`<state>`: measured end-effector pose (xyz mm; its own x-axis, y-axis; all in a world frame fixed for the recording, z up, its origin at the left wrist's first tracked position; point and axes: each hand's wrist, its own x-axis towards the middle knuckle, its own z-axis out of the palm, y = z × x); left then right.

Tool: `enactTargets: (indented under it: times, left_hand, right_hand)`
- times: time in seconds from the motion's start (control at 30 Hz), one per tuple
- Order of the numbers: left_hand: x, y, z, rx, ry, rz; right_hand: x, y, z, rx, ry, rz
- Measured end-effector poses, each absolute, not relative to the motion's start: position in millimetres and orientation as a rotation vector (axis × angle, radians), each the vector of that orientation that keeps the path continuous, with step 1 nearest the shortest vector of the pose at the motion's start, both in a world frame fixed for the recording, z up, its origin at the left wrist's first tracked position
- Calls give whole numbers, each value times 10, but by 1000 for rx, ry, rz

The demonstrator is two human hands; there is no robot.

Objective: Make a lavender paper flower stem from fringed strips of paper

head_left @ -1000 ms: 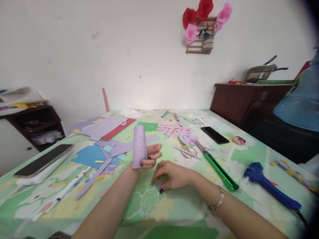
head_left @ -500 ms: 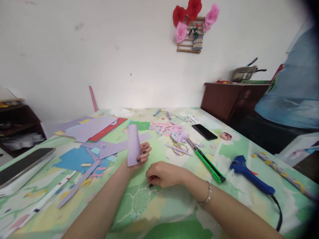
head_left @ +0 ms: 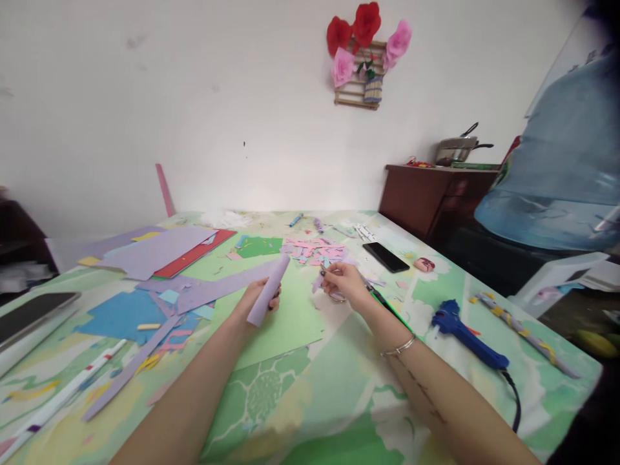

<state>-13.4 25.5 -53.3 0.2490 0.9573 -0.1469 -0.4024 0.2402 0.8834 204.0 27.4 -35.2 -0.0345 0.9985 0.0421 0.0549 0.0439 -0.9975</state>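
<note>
My left hand is closed around a rolled tube of purple paper, which leans to the right above a light green sheet. My right hand reaches over the scraps with thumb and fingertips pinched together. Right below its fingers lie the gold-handled scissors, mostly covered by the hand, and a purple paper scrap is at the fingertips. What the pinch holds is too small to make out. Just beyond is a heap of pink and purple paper bits.
A green utility knife lies beside my right wrist, partly hidden. Further right are a blue glue gun, a black phone and a decorated stick. Purple sheets, blue paper and another phone lie left.
My right hand has moved forward and right, from the green sheet to the scissors and scraps. The purple tube in my left hand has tilted to the right. The view has shifted slightly.
</note>
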Motion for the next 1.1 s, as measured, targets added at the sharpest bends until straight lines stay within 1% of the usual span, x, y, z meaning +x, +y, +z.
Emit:
enactTargets:
  times: [0.23, 0.33, 0.4, 0.53, 0.57, 0.6, 0.7, 0.73, 1.0, 1.1]
  left_hand:
    - [-76, 147, -443, 1133, 1046, 1092]
    - [-67, 122, -427, 1236, 1134, 1053]
    - [-58, 119, -429, 1345, 1201, 1045]
    - [-45, 130, -450, 1621, 1287, 1064]
    - [-43, 134, -457, 1685, 1305, 1061]
    - [-42, 139, -464, 1739, 1326, 1057]
    - [-49, 159, -493, 1883, 1366, 1060]
    - [-54, 168, -506, 1930, 1362, 1068]
    - [-88, 203, -572, 2124, 1316, 1041]
    - [-61, 191, -557, 2117, 1296, 1036]
  right_hand:
    - [2150, 364, -386, -1446, -1316, 1007]
    - [2218, 380, -404, -1544, -1350, 859]
    - [2262, 376, -398, -1600, -1381, 675]
    - [2297, 357, -360, -1718, -1505, 190]
    - [2288, 352, -355, -1699, -1549, 169]
    - [2270, 347, -354, -1649, -1594, 221]
    - [2185, 312, -370, -1402, -1764, 477]
    - [2152, 292, -376, -1321, -1822, 516]
    - [1979, 106, -366, -880, -2378, 390]
    - [1887, 93, -411, -884, -2471, 402]
